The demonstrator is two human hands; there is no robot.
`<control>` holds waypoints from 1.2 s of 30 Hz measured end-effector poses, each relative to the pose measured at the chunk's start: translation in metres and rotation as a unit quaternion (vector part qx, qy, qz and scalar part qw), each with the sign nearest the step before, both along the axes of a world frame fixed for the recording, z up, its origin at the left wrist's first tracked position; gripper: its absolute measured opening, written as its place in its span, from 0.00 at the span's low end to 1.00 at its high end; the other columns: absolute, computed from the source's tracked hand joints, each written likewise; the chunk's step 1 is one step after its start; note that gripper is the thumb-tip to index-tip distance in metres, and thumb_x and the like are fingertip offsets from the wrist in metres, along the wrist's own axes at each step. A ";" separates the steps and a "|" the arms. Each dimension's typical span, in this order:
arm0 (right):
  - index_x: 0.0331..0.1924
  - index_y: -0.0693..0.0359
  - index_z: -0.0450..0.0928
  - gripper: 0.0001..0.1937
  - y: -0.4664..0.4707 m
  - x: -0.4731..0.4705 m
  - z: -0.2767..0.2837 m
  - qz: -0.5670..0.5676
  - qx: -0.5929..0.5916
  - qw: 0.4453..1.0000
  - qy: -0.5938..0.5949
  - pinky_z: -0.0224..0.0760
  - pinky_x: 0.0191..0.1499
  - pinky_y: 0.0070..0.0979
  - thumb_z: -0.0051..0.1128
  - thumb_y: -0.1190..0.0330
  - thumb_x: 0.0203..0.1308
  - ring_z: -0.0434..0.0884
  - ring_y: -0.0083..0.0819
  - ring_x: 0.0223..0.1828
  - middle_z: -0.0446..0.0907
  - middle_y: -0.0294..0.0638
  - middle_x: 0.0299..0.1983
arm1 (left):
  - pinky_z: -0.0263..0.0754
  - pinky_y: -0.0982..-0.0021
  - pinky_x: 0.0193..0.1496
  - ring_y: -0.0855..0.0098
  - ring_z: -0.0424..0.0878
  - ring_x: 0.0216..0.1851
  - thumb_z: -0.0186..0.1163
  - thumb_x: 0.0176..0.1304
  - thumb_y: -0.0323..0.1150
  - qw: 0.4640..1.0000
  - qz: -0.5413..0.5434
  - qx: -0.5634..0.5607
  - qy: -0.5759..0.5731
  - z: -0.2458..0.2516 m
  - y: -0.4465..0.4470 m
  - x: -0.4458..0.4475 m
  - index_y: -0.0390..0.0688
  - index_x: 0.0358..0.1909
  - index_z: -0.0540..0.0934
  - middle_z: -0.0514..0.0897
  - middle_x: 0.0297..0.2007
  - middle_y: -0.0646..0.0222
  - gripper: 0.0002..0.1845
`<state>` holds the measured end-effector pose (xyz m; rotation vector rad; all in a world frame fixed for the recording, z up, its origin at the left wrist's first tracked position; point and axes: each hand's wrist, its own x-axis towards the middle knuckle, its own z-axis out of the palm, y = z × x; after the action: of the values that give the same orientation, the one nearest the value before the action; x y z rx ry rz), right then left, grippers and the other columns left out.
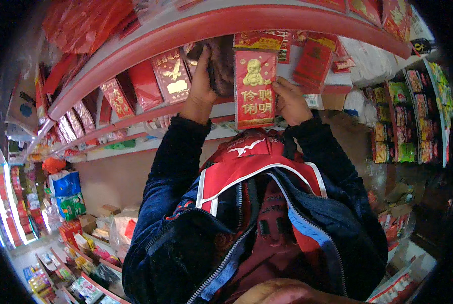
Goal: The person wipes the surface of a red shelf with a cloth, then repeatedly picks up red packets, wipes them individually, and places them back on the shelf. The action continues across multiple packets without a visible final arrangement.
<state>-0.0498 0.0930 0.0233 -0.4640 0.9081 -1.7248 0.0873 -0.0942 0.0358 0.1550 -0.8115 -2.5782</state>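
My right hand (293,100) grips the right edge of a red envelope packet (255,91), with part of the hand hidden behind it. The packet stands upright facing me, with a gold seated figure and gold writing on its front. To its left, my left hand (202,85) reaches up into the shelf. Beside the left hand is a dark brown, shaded shape (222,70); whether it is held, I cannot tell. More red envelope packets (171,76) with gold print lean along the shelf on the left. Another red packet (315,62) lies tilted to the right of my right hand.
A red shelf rail (211,19) curves above my hands. White plastic bags (367,60) lie on the shelf's right end. Colourful snack packets (405,114) hang at the far right. Cardboard boxes (88,222) and goods bins (86,287) stand low on the left.
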 end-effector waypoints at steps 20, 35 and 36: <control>0.52 0.64 0.74 0.20 -0.002 0.004 -0.007 -0.197 0.020 0.969 0.148 0.70 0.46 0.23 0.51 0.57 0.66 0.77 0.23 0.43 0.79 0.39 0.44 | 0.77 0.70 0.36 0.72 0.81 0.38 0.64 0.59 0.36 0.954 -0.048 -0.140 -0.262 -0.001 0.087 -0.013 0.35 0.49 0.75 0.82 0.42 0.63 0.20; 0.49 0.66 0.75 0.16 0.016 -0.200 -0.027 -0.272 0.035 0.930 0.243 0.74 0.41 0.29 0.55 0.66 0.62 0.80 0.30 0.39 0.80 0.42 0.44 | 0.70 0.73 0.20 0.75 0.77 0.23 0.62 0.62 0.38 0.945 -0.051 -0.158 -0.281 -0.023 0.070 0.003 0.42 0.44 0.77 0.81 0.29 0.70 0.13; 0.50 0.67 0.75 0.16 0.016 -0.206 -0.028 -0.280 0.105 0.907 0.298 0.72 0.44 0.29 0.55 0.65 0.62 0.80 0.32 0.42 0.79 0.43 0.48 | 0.69 0.73 0.20 0.75 0.77 0.23 0.62 0.62 0.38 0.947 -0.016 -0.165 -0.274 -0.021 0.071 0.004 0.42 0.43 0.77 0.81 0.28 0.70 0.12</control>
<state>-0.2561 0.1086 -0.0047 -0.6439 1.7886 -1.9940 0.0910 -0.0236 0.0147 0.7828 -1.4335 -2.4008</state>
